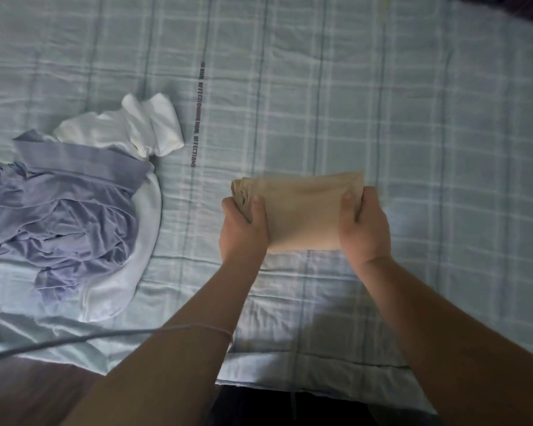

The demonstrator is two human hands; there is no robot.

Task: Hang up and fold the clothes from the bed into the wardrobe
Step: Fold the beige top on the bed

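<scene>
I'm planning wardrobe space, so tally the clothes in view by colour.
Beige: 1, the folded garment gripped by the left hand and right hand.
Lavender: 1, the crumpled garment.
White: 1, the white heap; possibly more than one piece, cannot tell.
Total: 3.

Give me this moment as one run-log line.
left hand: grips folded beige garment | right hand: grips same garment | on bed: crumpled purple garment, white garment | stage: folded, not yet stored

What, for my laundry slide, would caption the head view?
Left hand and right hand hold a folded beige cloth over the bed, beside unfolded clothes.
</scene>
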